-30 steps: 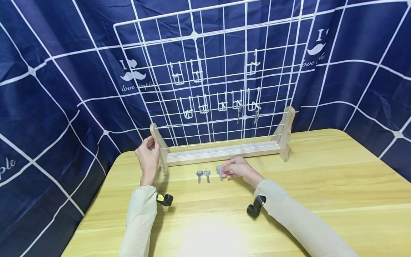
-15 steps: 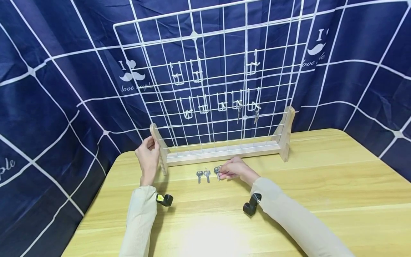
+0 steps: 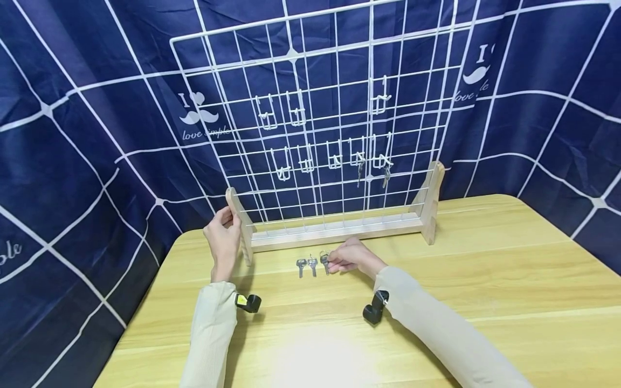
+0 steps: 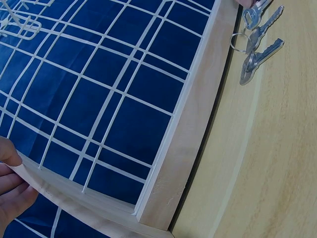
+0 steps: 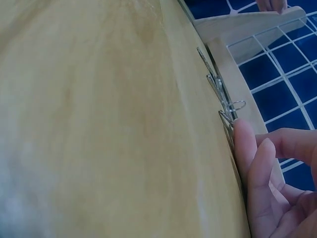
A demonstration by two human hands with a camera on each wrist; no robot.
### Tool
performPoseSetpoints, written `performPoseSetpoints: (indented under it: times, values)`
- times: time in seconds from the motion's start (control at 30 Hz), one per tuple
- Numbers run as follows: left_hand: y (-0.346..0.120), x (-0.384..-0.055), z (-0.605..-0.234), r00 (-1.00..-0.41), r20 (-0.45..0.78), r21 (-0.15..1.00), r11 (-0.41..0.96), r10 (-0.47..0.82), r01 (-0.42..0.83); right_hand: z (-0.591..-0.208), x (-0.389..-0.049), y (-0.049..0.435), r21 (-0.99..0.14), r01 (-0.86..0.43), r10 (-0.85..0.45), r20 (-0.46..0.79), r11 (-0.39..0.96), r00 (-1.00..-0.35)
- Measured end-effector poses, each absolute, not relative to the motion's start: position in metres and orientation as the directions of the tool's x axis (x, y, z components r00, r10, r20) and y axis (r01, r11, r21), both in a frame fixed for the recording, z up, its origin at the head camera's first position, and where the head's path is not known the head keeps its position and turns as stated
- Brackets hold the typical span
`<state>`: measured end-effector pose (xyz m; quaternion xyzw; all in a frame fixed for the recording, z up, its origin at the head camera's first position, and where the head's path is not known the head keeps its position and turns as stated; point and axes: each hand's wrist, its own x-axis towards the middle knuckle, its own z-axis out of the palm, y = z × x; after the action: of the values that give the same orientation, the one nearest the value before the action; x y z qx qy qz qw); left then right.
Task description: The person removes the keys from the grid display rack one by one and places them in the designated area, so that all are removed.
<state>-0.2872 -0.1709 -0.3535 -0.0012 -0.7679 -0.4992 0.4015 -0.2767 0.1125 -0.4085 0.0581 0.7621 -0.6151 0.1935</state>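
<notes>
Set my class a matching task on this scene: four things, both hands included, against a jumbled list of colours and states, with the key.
1. Left hand
2. Curtain
3. Right hand
4. Table

A. touching a key
B. yellowish, wood-grained
C. holding a wooden upright
D. dark blue, white lines

Pairs: 1-C, 2-D, 3-A, 4-B
</notes>
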Motion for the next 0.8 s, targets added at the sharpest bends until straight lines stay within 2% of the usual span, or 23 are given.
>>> performPoseSetpoints:
  times: [0.27,0.8]
  values:
    - [-0.1716,-0.2871,-0.3537,-0.683,0.612,0.771,0.493,-0.398,0.403,-0.4086,-0.2767,0.11,-0.906,0.345,-0.124,-0.382,0.246,-0.916]
    - [-0.1715,-0.2864,-0.3533,-0.694,0.598,0.778,0.498,-0.401,0.383,-0.406,-0.2749,0.1076,-0.897,0.346,-0.151,-0.395,0.275,-0.906]
